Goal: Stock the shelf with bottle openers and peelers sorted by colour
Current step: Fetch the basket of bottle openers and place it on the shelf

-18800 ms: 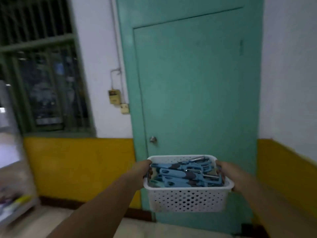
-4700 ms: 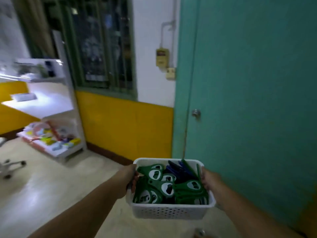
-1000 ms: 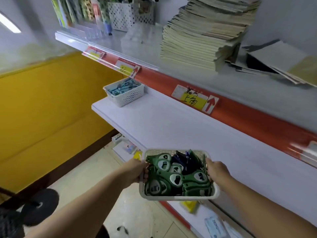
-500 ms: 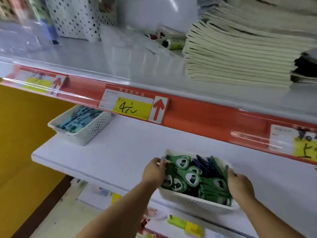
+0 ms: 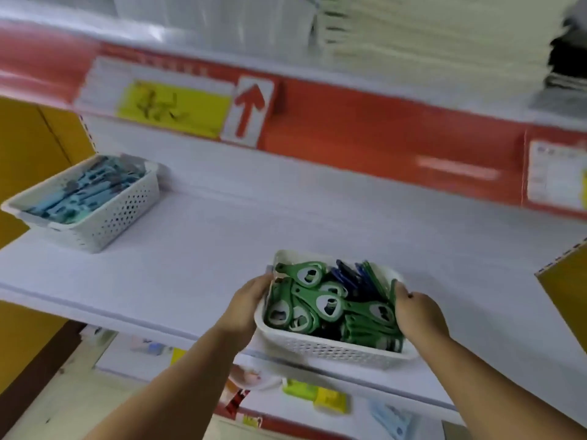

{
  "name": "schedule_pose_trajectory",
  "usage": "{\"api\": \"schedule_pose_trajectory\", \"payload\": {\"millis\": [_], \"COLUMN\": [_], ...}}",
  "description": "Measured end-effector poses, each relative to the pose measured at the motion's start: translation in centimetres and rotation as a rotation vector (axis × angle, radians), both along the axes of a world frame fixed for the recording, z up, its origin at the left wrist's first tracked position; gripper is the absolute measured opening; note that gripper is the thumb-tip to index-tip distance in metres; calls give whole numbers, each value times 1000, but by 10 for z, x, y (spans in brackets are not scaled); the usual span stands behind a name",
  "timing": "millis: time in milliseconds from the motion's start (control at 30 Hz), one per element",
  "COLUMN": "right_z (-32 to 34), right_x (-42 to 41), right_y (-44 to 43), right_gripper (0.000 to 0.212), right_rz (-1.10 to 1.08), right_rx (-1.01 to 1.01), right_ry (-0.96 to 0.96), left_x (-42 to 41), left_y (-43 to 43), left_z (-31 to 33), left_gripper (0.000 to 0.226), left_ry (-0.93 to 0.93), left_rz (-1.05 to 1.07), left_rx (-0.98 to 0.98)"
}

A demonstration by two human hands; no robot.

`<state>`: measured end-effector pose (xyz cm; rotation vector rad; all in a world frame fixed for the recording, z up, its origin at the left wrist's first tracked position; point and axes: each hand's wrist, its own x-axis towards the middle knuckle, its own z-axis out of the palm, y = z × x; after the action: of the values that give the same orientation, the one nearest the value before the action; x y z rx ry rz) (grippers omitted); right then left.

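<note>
A white perforated basket [image 5: 330, 349] sits at the front edge of the white shelf [image 5: 203, 249]. It is full of green bottle openers [image 5: 317, 304], with dark blue and green peelers [image 5: 352, 274] at its back. My left hand [image 5: 246, 308] grips its left rim and my right hand [image 5: 414, 312] grips its right rim. A second white basket [image 5: 104, 217] with light blue peelers [image 5: 85, 192] stands at the shelf's far left.
A red price rail [image 5: 365, 119] with a yellow label and a red arrow runs above the shelf. Stacked notebooks [image 5: 428, 33] lie on the upper shelf. A lower shelf [image 5: 301, 392] holds small packets. A yellow wall is at the left.
The basket of green openers has come down from the air onto the shelf's front edge. Both hands still hold its rims, and the view has moved closer.
</note>
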<state>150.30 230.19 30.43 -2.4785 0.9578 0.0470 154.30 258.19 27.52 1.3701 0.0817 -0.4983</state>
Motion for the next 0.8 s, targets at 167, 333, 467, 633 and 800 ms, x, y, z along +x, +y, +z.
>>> {"api": "schedule_pose_trajectory", "payload": {"millis": [167,333,467,633,800], "right_z": [-9,-15,-23,-67,-65], "right_x": [3,-5,-44,-83,-90], "right_y": [-7,-13,-6,1,5], "right_gripper": [51,29,27,27,28], "right_rz": [4,-57,-190,62,167], "right_rx": [91,373,858,363,340], "right_ry": [-82,-354,-587,-537,-479], "left_x": [-19,-10,-36,-56,-58], "left_y": [-14,-24,-25,-28,-26], "left_z": [-12,-42,-32,-21,-20], "left_gripper": [26,36,28,21,35], "left_ry": [-188,-243,-297,-327,-348], "left_rz": [66,198,292,277,196], "left_rx": [-130,-317,-173,-97,-76]}}
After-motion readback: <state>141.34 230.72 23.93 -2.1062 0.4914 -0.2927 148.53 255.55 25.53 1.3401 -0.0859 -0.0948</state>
